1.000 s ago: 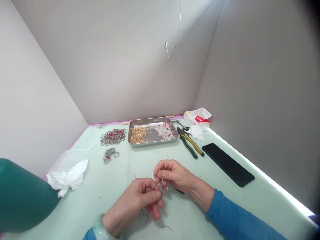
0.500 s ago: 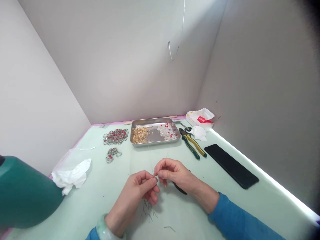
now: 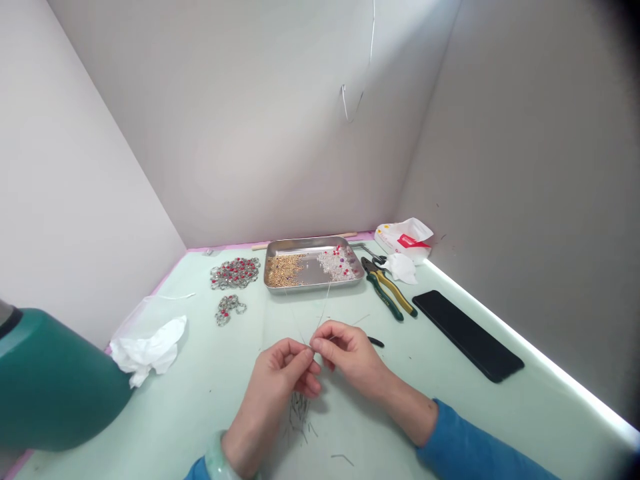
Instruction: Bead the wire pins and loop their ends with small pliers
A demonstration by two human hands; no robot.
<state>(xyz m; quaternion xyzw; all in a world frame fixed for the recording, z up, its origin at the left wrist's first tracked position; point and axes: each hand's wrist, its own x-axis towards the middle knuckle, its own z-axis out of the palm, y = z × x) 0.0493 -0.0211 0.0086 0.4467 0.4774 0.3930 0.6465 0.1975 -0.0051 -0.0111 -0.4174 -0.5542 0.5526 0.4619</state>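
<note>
My left hand [image 3: 285, 373] and my right hand [image 3: 350, 353] meet at the fingertips in the middle, above the pale green table. Both pinch thin wire [image 3: 323, 312], whose fine ends stick up toward the tray in a V shape. Whatever sits right between the fingertips is too small to make out. Below my left hand lies a bunch of short dark wires [image 3: 300, 413]. Beyond the hands stands a metal tray [image 3: 310, 288] with gold beads [image 3: 284, 270] at its left and clear and red beads [image 3: 337, 265] at its right.
Two piles of beaded wire loops [image 3: 235, 273] lie left of the tray. To its right are green-yellow pliers [image 3: 390, 293], a white tissue [image 3: 401, 268], a paper box [image 3: 407, 237] and a black phone [image 3: 467, 333]. A green container [image 3: 60, 380] and crumpled tissue [image 3: 150, 350] occupy the left.
The wire ends now spread in a clearer V above my fingertips. My right hand has turned slightly, and more of the black handle behind it shows. The view has shifted a little.
</note>
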